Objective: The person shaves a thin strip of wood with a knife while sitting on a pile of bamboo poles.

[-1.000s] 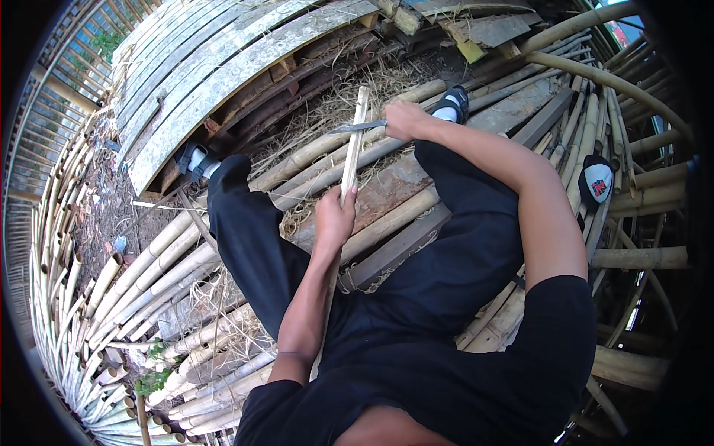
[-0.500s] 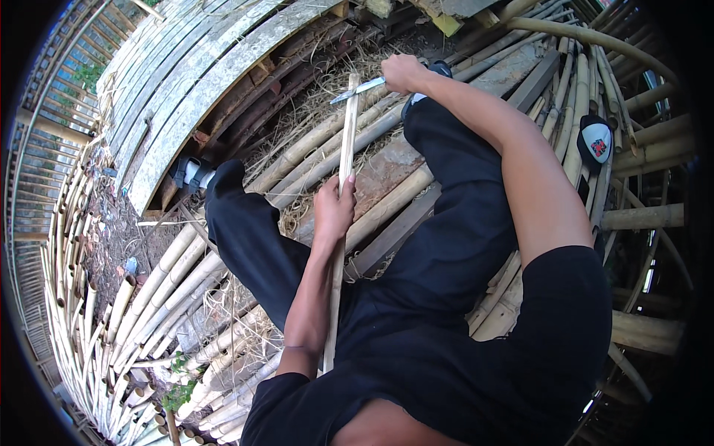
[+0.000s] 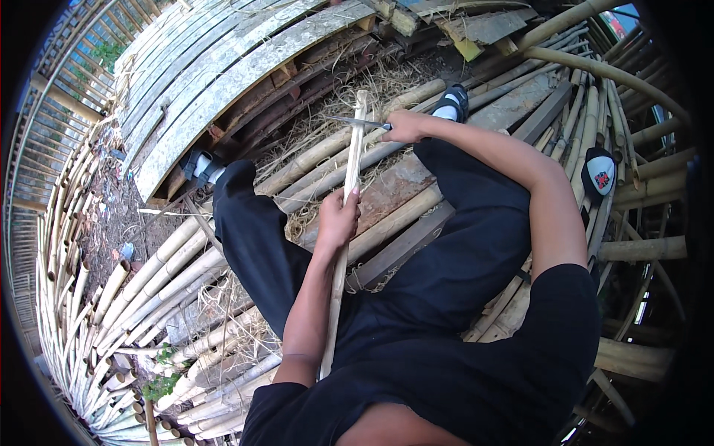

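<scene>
A long pale strip of split bamboo (image 3: 352,163) runs upward from against my body, out past my knees. My left hand (image 3: 339,218) is closed around it near the middle. In my right hand (image 3: 406,126) is a knife (image 3: 357,121), gripped by the handle. Its blade lies across the strip a little below the far end, pointing left. Whether the edge is biting into the strip cannot be made out. Curly shavings (image 3: 335,115) are scattered on the ground beyond and beside the strip.
Bamboo poles (image 3: 167,271) lie in heaps to my left and under my legs. A weathered plank platform (image 3: 216,82) stands at the far left. A black and white object (image 3: 599,172) rests on poles at right. A bamboo fence (image 3: 56,97) rises at the left edge.
The knife and my right hand have come nearer along the strip, and the blade now lies flatter across it. My left hand keeps its hold. The view has shifted slightly.
</scene>
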`<state>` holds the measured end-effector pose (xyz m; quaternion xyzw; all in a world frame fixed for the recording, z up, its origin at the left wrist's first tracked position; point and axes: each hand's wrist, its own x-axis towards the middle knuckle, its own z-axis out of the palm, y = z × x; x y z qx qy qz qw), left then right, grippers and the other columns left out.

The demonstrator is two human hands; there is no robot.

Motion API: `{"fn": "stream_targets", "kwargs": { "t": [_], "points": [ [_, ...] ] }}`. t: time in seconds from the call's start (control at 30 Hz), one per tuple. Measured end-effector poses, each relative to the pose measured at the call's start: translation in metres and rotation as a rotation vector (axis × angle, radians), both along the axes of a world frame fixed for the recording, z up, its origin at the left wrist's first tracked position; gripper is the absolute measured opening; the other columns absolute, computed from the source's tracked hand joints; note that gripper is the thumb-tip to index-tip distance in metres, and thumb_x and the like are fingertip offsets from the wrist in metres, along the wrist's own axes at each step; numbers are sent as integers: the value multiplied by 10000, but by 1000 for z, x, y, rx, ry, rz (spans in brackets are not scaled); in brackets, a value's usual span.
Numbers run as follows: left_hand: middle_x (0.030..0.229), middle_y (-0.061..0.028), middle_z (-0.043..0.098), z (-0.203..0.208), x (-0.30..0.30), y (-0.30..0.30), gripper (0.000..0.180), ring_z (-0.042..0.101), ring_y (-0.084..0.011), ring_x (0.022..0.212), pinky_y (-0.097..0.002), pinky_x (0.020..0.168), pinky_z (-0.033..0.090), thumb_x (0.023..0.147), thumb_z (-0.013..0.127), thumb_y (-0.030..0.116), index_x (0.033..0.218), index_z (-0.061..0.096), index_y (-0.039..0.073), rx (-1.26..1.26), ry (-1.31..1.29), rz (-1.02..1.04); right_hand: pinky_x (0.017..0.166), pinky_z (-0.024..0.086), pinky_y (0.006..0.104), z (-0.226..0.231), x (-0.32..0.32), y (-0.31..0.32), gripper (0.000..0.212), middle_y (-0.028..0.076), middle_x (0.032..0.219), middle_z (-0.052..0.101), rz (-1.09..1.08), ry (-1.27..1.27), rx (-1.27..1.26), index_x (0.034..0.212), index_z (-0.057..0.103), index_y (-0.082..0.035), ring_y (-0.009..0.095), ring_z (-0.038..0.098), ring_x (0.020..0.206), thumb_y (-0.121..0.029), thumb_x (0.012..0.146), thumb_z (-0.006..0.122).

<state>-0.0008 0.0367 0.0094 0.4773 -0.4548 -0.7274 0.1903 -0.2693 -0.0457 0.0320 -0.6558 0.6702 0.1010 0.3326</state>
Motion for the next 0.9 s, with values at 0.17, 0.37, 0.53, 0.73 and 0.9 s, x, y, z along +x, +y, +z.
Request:
{"fn": "stream_targets", "kwargs": {
  "t": [0.17, 0.37, 0.53, 0.73, 0.9],
  "points": [
    [562, 55, 410, -3, 1, -3, 297, 328, -42, 399, -227, 368, 264, 983, 535, 317, 845, 530, 54, -1, -10, -6, 690, 478, 507, 25, 15, 12, 358, 251, 751, 632, 214, -33, -315, 885, 616, 19, 446, 614, 761, -330, 923, 550],
    [562, 63, 398, 0, 6, -10, 284, 315, -29, 403, -221, 366, 244, 988, 525, 310, 858, 529, 57, 34, 28, 24, 702, 478, 524, 35, 7, 17, 405, 253, 745, 624, 141, 4, -316, 947, 580, 15, 454, 614, 769, -366, 980, 448],
    [561, 66, 393, -1, 7, -8, 283, 311, -30, 398, -220, 363, 240, 991, 519, 310, 842, 511, 68, 6, 20, 22, 692, 478, 541, 34, 6, 22, 427, 256, 742, 621, 98, 35, -360, 935, 575, -8, 467, 610, 745, -396, 993, 407],
    [557, 22, 461, 0, 5, -9, 312, 401, -69, 401, -257, 362, 317, 976, 542, 310, 865, 560, 19, 8, 33, 32, 684, 485, 544, 32, -10, 16, 456, 241, 713, 627, 204, 64, -452, 916, 590, -42, 457, 617, 727, -453, 982, 404],
    [568, 63, 389, -2, -3, -11, 277, 303, -37, 394, -228, 361, 235, 997, 508, 318, 860, 494, 77, 41, 25, -14, 729, 485, 533, 15, -31, 7, 513, 242, 806, 647, 79, 195, -369, 924, 623, -17, 449, 623, 780, -465, 985, 381]
  ]
}}
